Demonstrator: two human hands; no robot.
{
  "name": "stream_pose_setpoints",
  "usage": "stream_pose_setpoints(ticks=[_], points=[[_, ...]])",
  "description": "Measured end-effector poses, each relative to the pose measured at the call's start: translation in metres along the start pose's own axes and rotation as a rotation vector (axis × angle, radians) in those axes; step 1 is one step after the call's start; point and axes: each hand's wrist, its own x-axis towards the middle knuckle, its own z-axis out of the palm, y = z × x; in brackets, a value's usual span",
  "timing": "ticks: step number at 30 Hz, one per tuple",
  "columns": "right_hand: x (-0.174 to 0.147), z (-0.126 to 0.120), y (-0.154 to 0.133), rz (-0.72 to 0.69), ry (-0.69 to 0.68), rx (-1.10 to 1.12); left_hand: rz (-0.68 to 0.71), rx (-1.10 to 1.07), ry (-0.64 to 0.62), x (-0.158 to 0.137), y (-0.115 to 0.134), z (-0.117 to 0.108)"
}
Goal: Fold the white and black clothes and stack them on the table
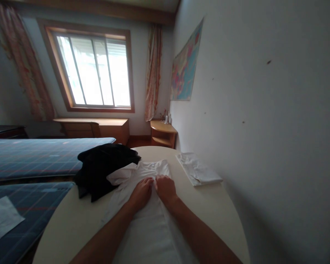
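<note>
A white short-sleeved shirt (145,234) lies lengthwise on a round cream table (63,227), its collar at the far end. Its left sleeve is spread out, and the right side looks folded inward. On the upper chest, my left hand (143,190) has its fingers curled together on the fabric. Close beside it, my right hand (165,186) is also closed on the cloth, fingertips bent down. The exact pinch is partly hidden by the knuckles. A crumpled black garment (104,167) sits left of the shirt, touching its sleeve.
A folded white garment (199,170) rests at the table's right, near the wall (264,154). Blue plaid mattresses (44,154) stand to the left, one bearing a white sheet or cloth (2,218). Beyond are a wooden desk (112,126) and corner shelf (163,127).
</note>
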Motion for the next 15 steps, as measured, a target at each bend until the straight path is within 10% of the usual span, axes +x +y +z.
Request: stream_pose_setpoints(ticks=[6,15], points=[[0.0,0.013,0.018,-0.056,0.002,0.395,-0.006,0.045,-0.022,-0.001,-0.006,0.005],[-0.014,0.058,0.034,-0.115,-0.034,0.158,-0.25,0.414,-0.1,0.002,0.008,0.01]])
